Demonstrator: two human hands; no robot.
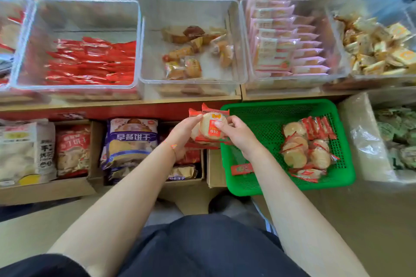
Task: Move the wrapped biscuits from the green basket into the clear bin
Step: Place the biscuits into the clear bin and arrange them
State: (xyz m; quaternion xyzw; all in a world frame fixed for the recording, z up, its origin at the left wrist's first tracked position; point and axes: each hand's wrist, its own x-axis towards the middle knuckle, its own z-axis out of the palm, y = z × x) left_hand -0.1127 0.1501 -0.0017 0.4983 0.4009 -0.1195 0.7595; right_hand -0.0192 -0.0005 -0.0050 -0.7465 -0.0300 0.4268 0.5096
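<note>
A small stack of wrapped biscuits (210, 128) is held upright between both hands, just left of the green basket's (270, 105) left rim and in front of the shelf edge (112, 103). The left hand (183, 130) is curled round the stack's left side; the right hand (234, 130) pinches its front with thumb and fingers (219, 124). More wrapped biscuits (304, 148) are heaped toward the basket's right wall, with one red packet (242, 168) lying apart near the front left corner; bare mesh floor is seen between. Above the shelf edge, a clear bin (193, 80) with a few mixed snacks is seen, flanked closely by a bin of red packets (74, 86) and a bin of pink packets (292, 76), walls nearly touching.
</note>
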